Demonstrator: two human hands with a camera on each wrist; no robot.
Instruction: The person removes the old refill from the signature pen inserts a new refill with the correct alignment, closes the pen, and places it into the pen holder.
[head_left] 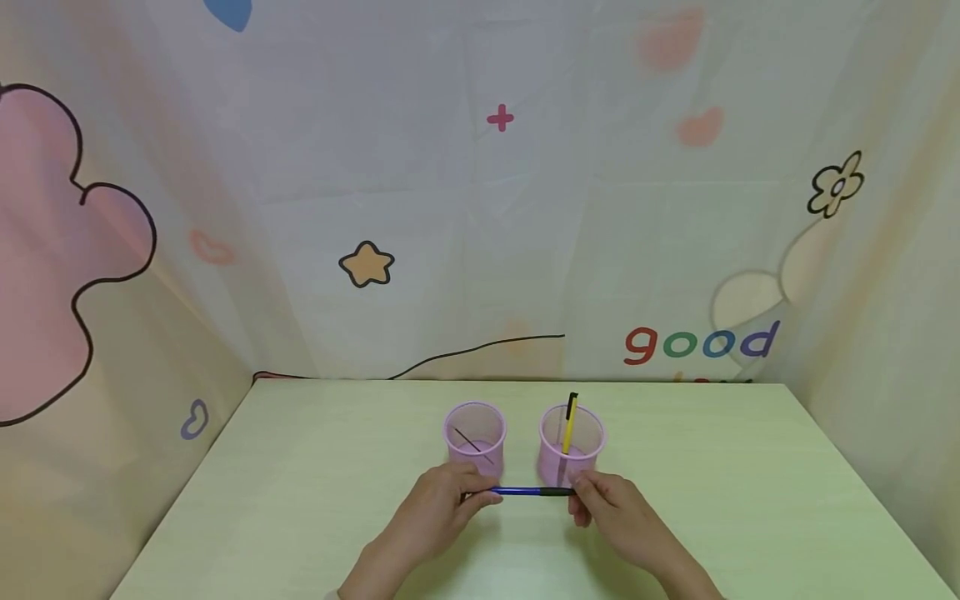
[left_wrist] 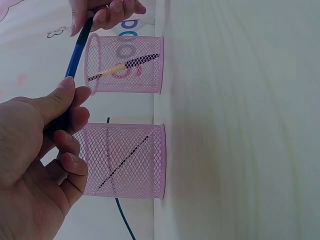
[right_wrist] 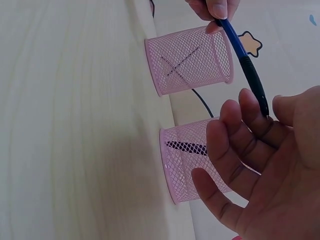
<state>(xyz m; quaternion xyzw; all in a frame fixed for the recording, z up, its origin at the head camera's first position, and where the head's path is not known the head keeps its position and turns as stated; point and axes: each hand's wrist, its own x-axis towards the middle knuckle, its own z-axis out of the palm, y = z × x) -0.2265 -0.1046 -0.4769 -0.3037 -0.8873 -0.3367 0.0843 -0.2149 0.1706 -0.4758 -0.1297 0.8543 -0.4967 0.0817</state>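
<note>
Fingers and thumb of the left hand [head_left: 442, 504] are gripping one end of a blue pen [head_left: 517, 492]. Thumb and forefinger of the right hand [head_left: 618, 512] appear to be pinching the opposite end, at the tip; that hand's other fingers are lying loosely bent, holding nothing. Governing relation: the blue pen's long axis is running crosswise from hand to hand, nearly level, its tip pointing right. Neither hand is standing nearer, each being at an end. Condition: slender, barrel showing blue, the grip section by the right hand showing black. It is being held clear of the table [head_left: 300, 500], on the near side of a left cup [head_left: 454, 457] and a right cup [head_left: 549, 468], both pink mesh. A thin dark rod [left_wrist: 125, 161] is slanting inside the left cup; a yellow pen [head_left: 568, 429] with a black clip is standing, slightly tilted, in the right cup. Behind, a printed curtain [head_left: 525, 250] is hanging.
</note>
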